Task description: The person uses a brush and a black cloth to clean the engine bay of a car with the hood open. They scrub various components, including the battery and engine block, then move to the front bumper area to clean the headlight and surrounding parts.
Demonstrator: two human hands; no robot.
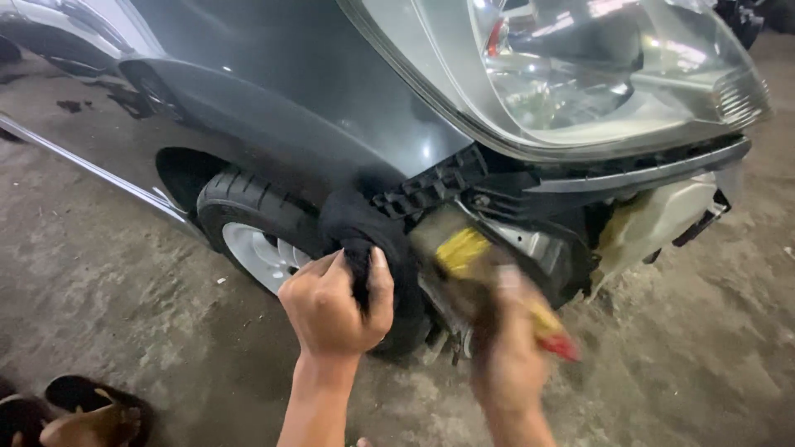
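Below the glossy headlight (580,74), the left hand (335,306) clamps soft black liner (364,228) beside the ribbed tyre (248,203); the blurred right hand (505,348) grips a yellow, red-tipped tool (551,327).

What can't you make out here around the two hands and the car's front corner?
- Right hand: motion-blurred in the head view; the yellow and red tool it holds cannot be identified.
- Tyre: partly hidden by the left hand and the black liner piece.
- Headlight: cut off by the top edge.
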